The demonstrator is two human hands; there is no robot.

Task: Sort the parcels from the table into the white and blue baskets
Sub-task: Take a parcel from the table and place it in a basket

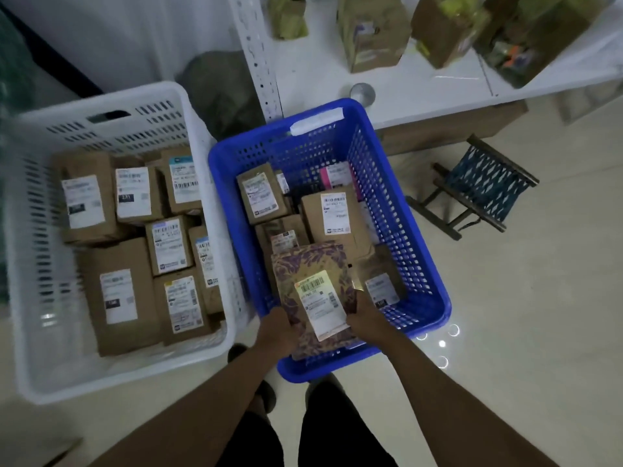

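A flat parcel with a purple and gold pattern point(310, 264) and a white label hangs over the near end of the blue basket point(409, 227). My left hand point(274, 330) grips its left edge. My right hand point(365, 320) grips its right edge. Several brown labelled parcels lie inside the blue basket. To its left, the white basket point(111, 112) holds several brown boxes with white labels.
A white table point(421, 89) at the top carries several brown parcels point(371, 32) and a small round metal object point(362, 92). A small folding stool point(478, 187) stands on the tiled floor to the right of the blue basket. My legs and feet are below.
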